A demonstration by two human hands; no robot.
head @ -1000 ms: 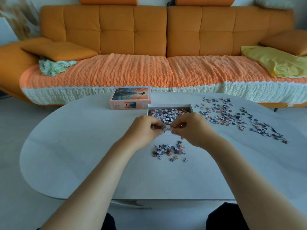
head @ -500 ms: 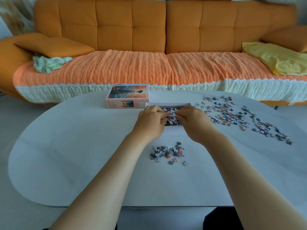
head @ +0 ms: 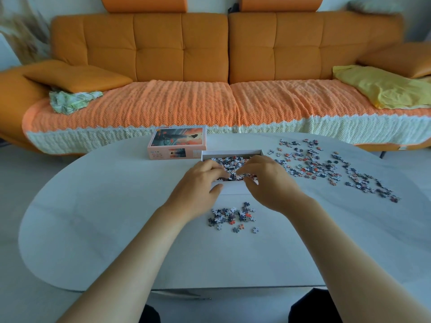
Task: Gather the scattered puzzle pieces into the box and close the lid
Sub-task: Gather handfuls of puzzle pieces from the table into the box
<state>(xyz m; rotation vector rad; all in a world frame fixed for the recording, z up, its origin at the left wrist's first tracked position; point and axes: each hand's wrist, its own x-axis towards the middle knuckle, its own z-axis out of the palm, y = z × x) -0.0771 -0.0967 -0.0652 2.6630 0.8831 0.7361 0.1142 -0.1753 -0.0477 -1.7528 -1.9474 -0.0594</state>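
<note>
Orange sofa behind, pale oval desk in front. Puzzle pieces partly in the open box. A small heap lies just on its near side, and a wide scatter to its right.

My read: thin light card, lying flat. Singles are fiddly to pinch and spill easily, so sweep together and scoop by the handful.

Left hand and right hand sit over the box's near edge, fingers curled down into the pieces. Can't tell if they grip any.

Lid touches the box's left corner. Light stiff card, so take it by the long edges.
</note>
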